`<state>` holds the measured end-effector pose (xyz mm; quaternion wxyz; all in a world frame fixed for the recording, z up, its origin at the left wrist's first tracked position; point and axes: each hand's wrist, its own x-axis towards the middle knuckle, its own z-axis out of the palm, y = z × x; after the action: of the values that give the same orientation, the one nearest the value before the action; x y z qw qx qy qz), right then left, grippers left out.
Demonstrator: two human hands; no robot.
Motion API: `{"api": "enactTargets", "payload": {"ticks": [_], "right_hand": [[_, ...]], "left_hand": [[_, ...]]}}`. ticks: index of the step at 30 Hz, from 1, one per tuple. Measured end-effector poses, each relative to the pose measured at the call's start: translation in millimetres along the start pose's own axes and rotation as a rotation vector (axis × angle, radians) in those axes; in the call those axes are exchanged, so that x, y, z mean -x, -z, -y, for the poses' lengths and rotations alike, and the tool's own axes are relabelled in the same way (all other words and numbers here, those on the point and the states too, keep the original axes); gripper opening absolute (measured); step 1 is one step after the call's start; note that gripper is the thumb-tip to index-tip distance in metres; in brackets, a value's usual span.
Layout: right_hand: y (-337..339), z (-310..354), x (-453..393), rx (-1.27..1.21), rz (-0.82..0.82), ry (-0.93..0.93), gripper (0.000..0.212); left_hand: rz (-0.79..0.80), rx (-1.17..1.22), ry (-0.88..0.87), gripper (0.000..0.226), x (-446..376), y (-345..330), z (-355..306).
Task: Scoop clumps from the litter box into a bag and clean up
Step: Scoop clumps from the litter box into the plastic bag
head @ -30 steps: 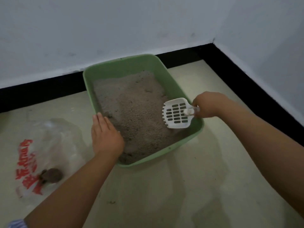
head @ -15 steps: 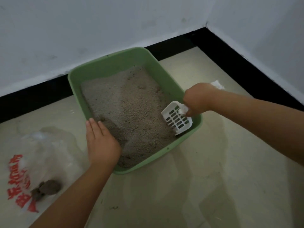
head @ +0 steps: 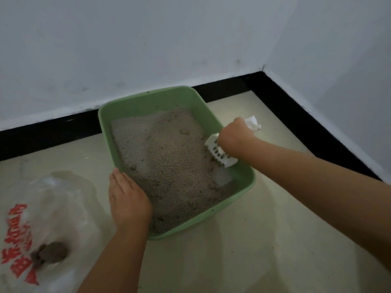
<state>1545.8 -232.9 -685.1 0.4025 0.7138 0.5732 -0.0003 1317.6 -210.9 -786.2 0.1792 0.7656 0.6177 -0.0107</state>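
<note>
the left hand (head: 129, 199), fingers flat, presses the green litter box (head: 148, 98) rim, likely to steady it; a clump (head: 49, 254) lies in the printed plastic bag (head: 42, 208) further left. the right hand (head: 234, 137) grips the white slotted scoop (head: 220, 153), seemingly digging into litter (head: 165, 157).

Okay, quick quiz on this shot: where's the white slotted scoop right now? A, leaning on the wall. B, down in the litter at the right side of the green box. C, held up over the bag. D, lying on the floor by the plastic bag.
B: the right hand grips the scoop, its slotted head down in the litter by the right wall of the litter box, far from the bag.
</note>
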Motion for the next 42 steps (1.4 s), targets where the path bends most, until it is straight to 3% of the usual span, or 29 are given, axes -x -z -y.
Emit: {"api": "enactTargets", "payload": {"ticks": [3, 6, 9, 12, 16, 22, 25, 29, 31, 33, 36, 42], "right_hand": [[-8, -4, -1, 0.062, -0.044, 0.108, 0.023], [-17, -8, 2, 0.028, -0.056, 0.084, 0.019], [-22, 1, 4, -0.014, -0.065, -0.011, 0.017], [-19, 9, 1, 0.032, -0.111, -0.135, 0.015], [-15, 18, -5, 0.161, -0.068, -0.126, 0.021], [-23, 11, -11, -0.124, 0.077, -0.027, 0.029], [-31, 15, -9, -0.166, 0.045, -0.089, 0.020], [-25, 25, -6, -0.095, 0.030, -0.117, 0.038], [-27, 23, -1, -0.108, 0.070, -0.135, 0.029], [-30, 20, 6, -0.117, 0.098, -0.124, 0.013], [-37, 18, 13, -0.144, 0.031, -0.163, 0.014], [-45, 11, 2, -0.258, 0.032, -0.189, 0.019]], "left_hand": [[-0.007, -0.049, -0.028, 0.054, -1, -3, 2], [-0.176, 0.026, -0.091, 0.060, -3, -14, 5], [-0.156, 0.053, -0.068, 0.071, -4, -18, 8], [-0.090, 0.121, -0.026, 0.058, -8, -22, 8], [-0.059, 0.071, -0.019, 0.054, -12, -21, 8], [-0.147, -0.059, -0.094, 0.051, -10, -17, 8], [-0.262, 0.000, -0.275, 0.050, -14, -17, 12], [-0.194, -0.017, -0.775, 0.038, -11, -15, 36], [-0.201, -0.140, -1.056, 0.048, -9, -8, 60], [-0.238, -0.298, -1.231, 0.055, -11, 2, 82], [-0.287, -0.441, -1.334, 0.048, -16, 8, 97], [-0.336, -0.290, -1.299, 0.042, 0, -14, 77]]}}
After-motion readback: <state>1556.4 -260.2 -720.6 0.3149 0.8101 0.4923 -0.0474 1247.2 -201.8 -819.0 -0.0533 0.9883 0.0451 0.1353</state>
